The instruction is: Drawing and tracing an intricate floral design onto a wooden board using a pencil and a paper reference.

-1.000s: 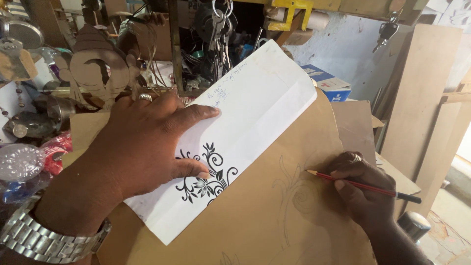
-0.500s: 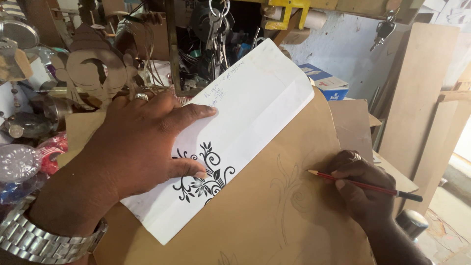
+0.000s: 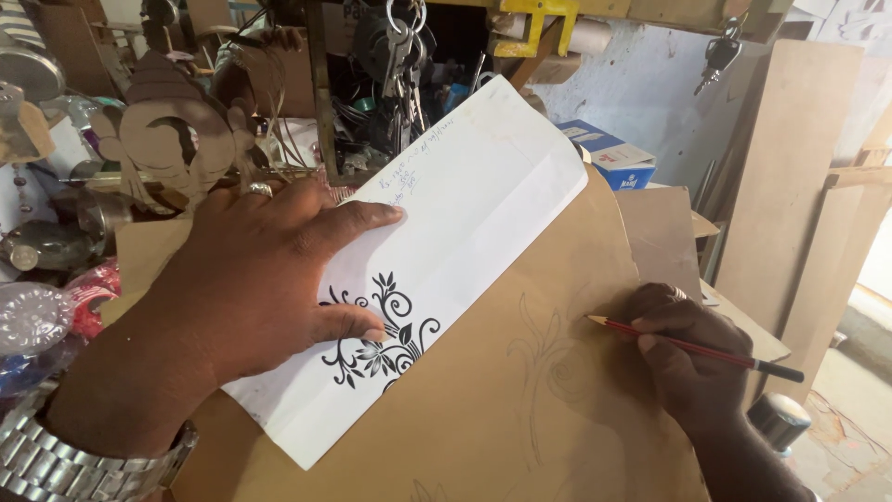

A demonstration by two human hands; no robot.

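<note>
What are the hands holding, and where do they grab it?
The right hand grips a red pencil near its sharpened tip. The left hand grips nothing, pressing flat on the white paper.

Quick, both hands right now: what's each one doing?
Left hand: open, pressed flat on the white folded paper sheet with black floral print.
Right hand: closed, holding the red wooden pencil above the brown board.

Blue-white box (image 3: 609, 158) behind; keys (image 3: 401, 42) hanging; wooden cutout (image 3: 177, 139) left.
</note>
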